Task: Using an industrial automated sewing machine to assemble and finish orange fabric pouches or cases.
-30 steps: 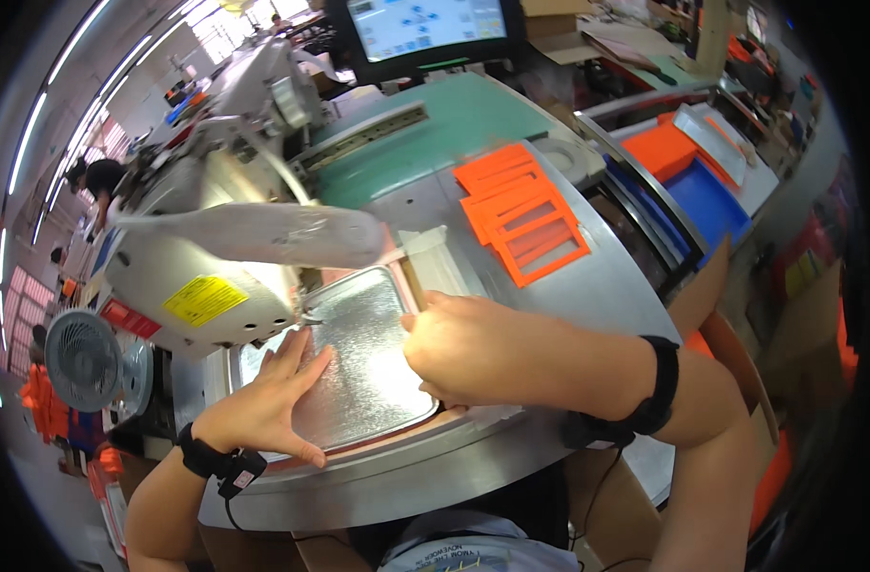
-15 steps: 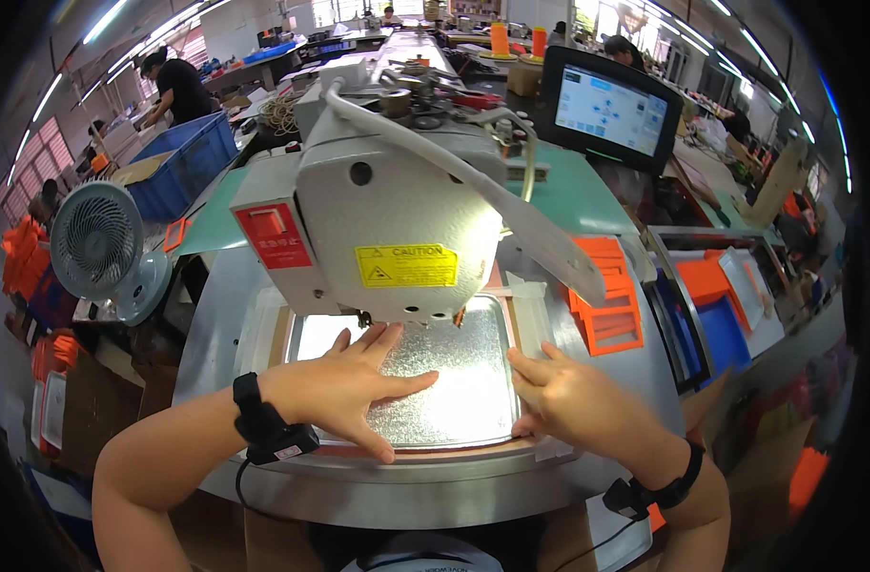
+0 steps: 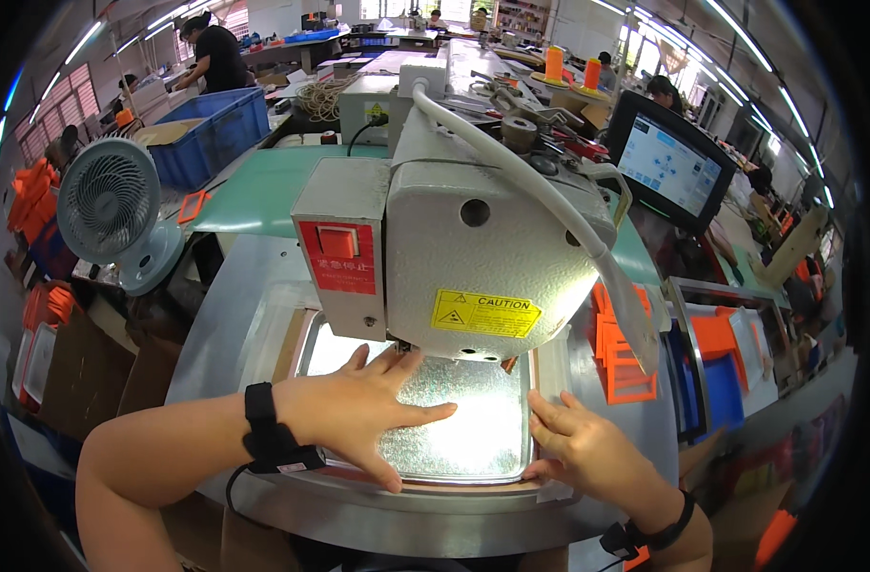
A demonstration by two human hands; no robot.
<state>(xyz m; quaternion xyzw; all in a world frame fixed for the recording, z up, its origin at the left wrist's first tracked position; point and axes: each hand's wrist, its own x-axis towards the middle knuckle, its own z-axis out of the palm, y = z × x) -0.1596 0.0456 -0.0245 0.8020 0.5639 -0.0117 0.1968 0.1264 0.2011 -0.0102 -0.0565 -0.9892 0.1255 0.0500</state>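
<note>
Seeing my left hand (image 3: 349,412) splayed wide on the sheet (image 3: 478,424); right hand (image 3: 587,446) at its right edge, hold unclear. Machine (image 3: 511,238) starting up could nip the left.

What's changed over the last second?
The right hand has uncurled from a fist at the right edge of the silver panel. The view swung left, so the machine head sits further right in it. The left hand stays spread on the panel.
</note>
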